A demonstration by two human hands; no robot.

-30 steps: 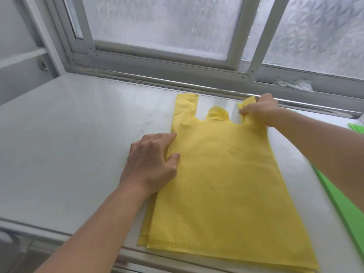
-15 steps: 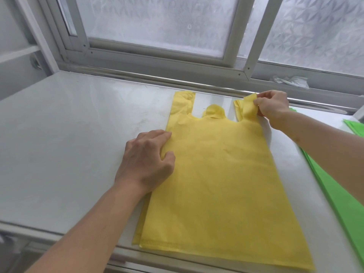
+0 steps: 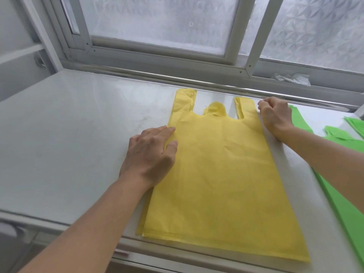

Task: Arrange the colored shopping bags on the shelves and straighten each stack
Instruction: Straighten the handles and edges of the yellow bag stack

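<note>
A stack of yellow shopping bags (image 3: 220, 174) lies flat on a pale grey tabletop (image 3: 78, 134), handles pointing toward the window, its bottom edge at the near rim. The person's left hand (image 3: 151, 154) presses flat on the stack's left edge, fingers released and spread, thumb on the fabric. The right hand (image 3: 275, 115) rests at the stack's upper right edge, fingers curled into a loose fist; whether they pinch any fabric I cannot tell. To the right lie green bags (image 3: 338, 194), also flat. Behind runs a metal-framed sliding window (image 3: 167, 26) with frosted patterned glass. Crumpled clear plastic (image 3: 291, 78) sits on its sill.
</note>
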